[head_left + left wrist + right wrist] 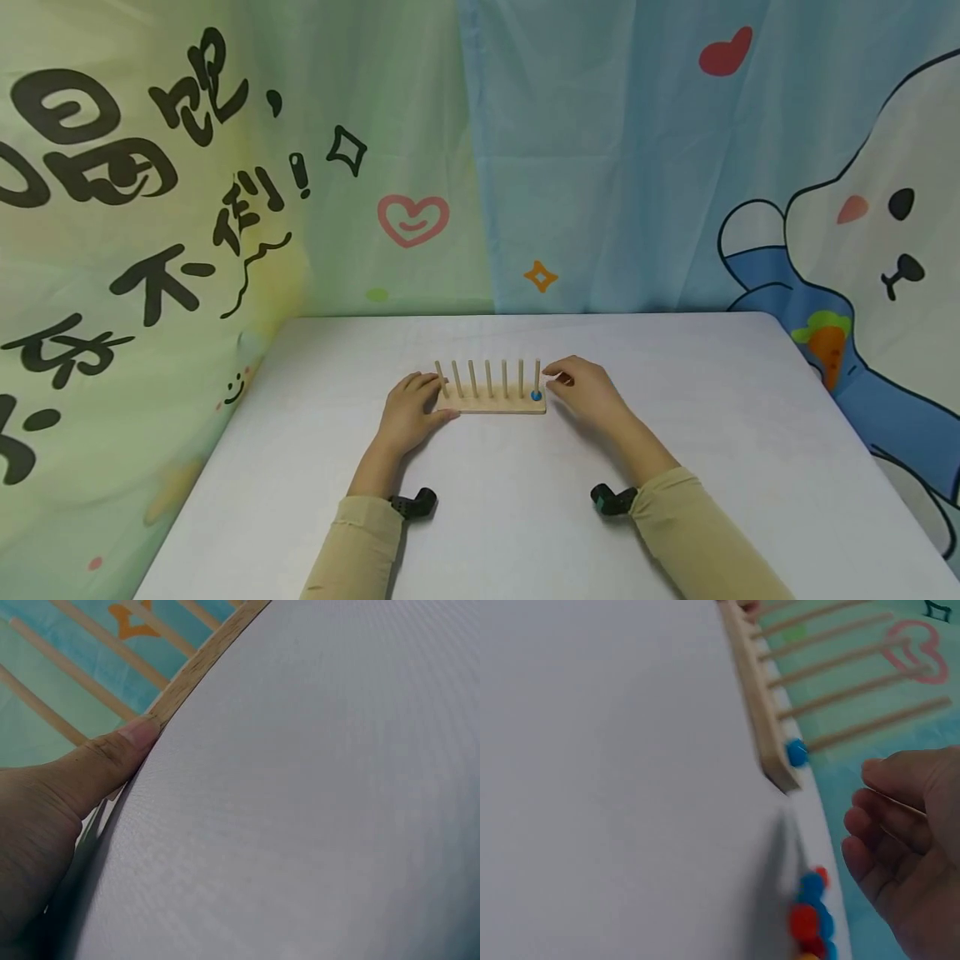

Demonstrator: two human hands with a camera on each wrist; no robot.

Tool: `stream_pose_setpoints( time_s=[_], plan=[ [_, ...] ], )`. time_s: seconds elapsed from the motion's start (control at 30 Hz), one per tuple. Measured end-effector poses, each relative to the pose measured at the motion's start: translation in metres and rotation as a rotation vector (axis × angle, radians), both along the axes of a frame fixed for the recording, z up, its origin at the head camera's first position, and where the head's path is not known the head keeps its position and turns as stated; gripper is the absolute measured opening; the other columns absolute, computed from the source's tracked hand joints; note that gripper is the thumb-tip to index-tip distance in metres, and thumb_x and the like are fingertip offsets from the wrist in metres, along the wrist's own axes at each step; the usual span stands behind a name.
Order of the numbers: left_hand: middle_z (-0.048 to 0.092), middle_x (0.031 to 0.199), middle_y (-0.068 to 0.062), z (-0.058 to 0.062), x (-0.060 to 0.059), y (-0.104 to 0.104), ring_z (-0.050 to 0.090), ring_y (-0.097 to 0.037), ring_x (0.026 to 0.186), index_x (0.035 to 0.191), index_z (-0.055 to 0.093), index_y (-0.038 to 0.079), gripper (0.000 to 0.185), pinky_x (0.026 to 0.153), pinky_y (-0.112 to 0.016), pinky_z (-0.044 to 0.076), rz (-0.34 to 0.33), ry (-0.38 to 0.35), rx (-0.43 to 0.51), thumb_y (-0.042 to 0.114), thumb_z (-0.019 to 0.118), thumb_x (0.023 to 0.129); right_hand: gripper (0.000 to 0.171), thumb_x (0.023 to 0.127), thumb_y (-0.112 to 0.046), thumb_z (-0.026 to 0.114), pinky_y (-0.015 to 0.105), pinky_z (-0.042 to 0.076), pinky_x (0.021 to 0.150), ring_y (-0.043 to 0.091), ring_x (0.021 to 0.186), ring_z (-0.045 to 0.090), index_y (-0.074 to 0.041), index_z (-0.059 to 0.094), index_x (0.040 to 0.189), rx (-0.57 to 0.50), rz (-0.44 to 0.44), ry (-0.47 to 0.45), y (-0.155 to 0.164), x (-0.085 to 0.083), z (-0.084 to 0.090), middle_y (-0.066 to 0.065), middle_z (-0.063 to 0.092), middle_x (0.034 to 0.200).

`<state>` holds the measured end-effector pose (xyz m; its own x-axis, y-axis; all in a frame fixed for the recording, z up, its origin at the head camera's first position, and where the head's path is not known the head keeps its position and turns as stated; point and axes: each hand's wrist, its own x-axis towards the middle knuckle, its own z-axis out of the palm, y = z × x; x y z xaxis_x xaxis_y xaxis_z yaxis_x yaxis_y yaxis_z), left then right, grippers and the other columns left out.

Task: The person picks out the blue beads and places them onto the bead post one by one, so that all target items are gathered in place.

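A wooden peg board (pixel 491 405) with several upright pegs stands on the table. At its right end a blue bead (pixel 536 396) sits low on the last peg. My left hand (pixel 408 412) grips the board's left end, the thumb (pixel 139 733) along the front edge and the other fingers behind. My right hand (pixel 592 392) is just right of the bead's peg, fingers loosely bent. In the right wrist view nothing shows between that hand's thumb and fingertips (pixel 857 859).
Several red, blue and yellow beads (pixel 805 922) lie in a cluster on the table near the right hand; in the head view the hand hides them. The white table (pixel 487 500) extends around the board, with a printed curtain (pixel 600 167) behind its far edge.
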<state>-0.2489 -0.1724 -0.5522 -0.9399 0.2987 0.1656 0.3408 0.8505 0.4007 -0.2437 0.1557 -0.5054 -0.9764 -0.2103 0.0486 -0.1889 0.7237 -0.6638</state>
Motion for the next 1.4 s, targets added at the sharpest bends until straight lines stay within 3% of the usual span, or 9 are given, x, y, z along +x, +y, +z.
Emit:
stream_pose_setpoints(
  time_s=[0.1,0.2,0.53,0.87,1.13,1.4],
  plan=[
    [0.055,0.144,-0.009,0.0,0.0,0.0,0.041,-0.034,0.14,0.139,0.058,0.012,0.069,0.118,-0.055,0.032,0.002,0.002,-0.005,0.053,0.072,0.084,0.028,0.098,-0.021,0.062,0.04,0.056,0.078,0.025,0.095,0.062,-0.01,0.068,0.123,0.005,-0.013,-0.035,0.019,-0.005,0.012,0.009,0.068,0.112],
    [0.055,0.144,-0.008,0.0,0.0,0.0,0.041,-0.035,0.14,0.138,0.058,0.012,0.069,0.118,-0.056,0.032,0.009,-0.002,-0.002,0.052,0.072,0.084,0.03,0.099,-0.024,0.061,0.041,0.054,0.085,0.025,0.101,0.059,-0.011,0.067,0.125,0.041,-0.014,-0.087,0.04,-0.013,0.019,0.008,0.068,0.112],
    [0.054,0.145,-0.008,0.002,0.001,0.001,0.04,-0.034,0.141,0.139,0.058,0.013,0.069,0.119,-0.055,0.031,0.014,-0.018,-0.002,0.052,0.072,0.084,0.03,0.099,-0.023,0.06,0.054,0.051,0.1,0.033,0.113,0.057,-0.01,0.066,0.125,0.139,0.041,-0.211,0.094,-0.024,0.01,0.014,0.065,0.122],
    [0.054,0.146,-0.008,0.0,0.001,0.001,0.039,-0.034,0.142,0.14,0.057,0.013,0.07,0.12,-0.055,0.029,0.02,-0.026,-0.005,0.053,0.071,0.084,0.028,0.096,-0.019,0.064,0.05,0.053,0.097,0.028,0.107,0.058,-0.011,0.066,0.122,0.137,0.086,-0.274,0.104,-0.029,-0.005,0.01,0.066,0.116],
    [0.054,0.146,-0.008,0.001,0.001,0.001,0.04,-0.034,0.142,0.14,0.056,0.013,0.07,0.119,-0.055,0.029,0.017,-0.028,-0.016,0.053,0.07,0.085,0.022,0.093,-0.017,0.067,0.033,0.049,0.08,0.022,0.092,0.053,-0.01,0.067,0.115,0.131,0.103,-0.248,0.1,-0.03,-0.011,0.006,0.06,0.098],
    [0.053,0.146,-0.007,0.001,0.001,0.001,0.038,-0.034,0.143,0.141,0.056,0.014,0.07,0.121,-0.054,0.027,0.022,-0.045,-0.003,0.054,0.071,0.085,0.02,0.092,-0.02,0.07,0.033,0.048,0.079,0.022,0.09,0.053,-0.011,0.067,0.109,0.145,0.09,-0.224,0.098,-0.031,-0.013,0.006,0.059,0.096]
  ],
)
